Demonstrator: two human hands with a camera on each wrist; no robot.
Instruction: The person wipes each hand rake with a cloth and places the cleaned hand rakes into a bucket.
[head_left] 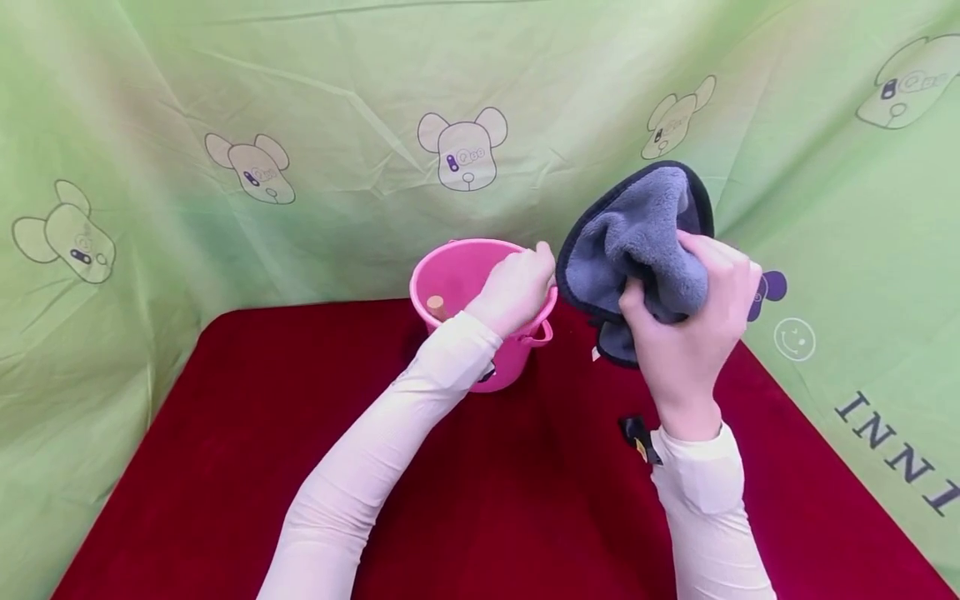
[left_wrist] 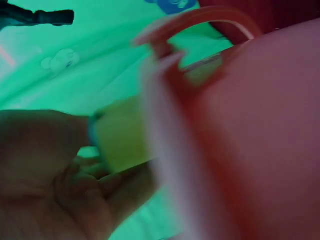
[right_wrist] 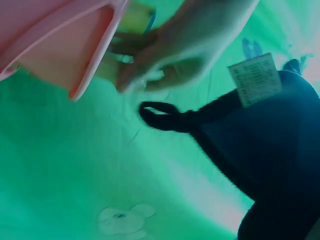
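Note:
A pink bucket [head_left: 513, 360] stands on the red cloth, and a round tan end of something [head_left: 437, 306] shows inside it. My left hand [head_left: 517, 287] is at the bucket's right rim. In the left wrist view its thumb and fingers hold a yellow piece with a blue edge [left_wrist: 122, 134], partly hidden behind the rim; its kind cannot be made out. To the right of the bucket, my right hand [head_left: 693, 346] grips a bunched grey towel [head_left: 596, 258] with black trim, held up in the air. A black loop [right_wrist: 160, 116] and white label [right_wrist: 257, 79] hang from the towel.
A pink handle [head_left: 542, 337] juts from the bucket's right side. Red cloth [head_left: 480, 500] covers the table. A green curtain with printed bear heads [head_left: 337, 92] hangs close behind the bucket and down both sides.

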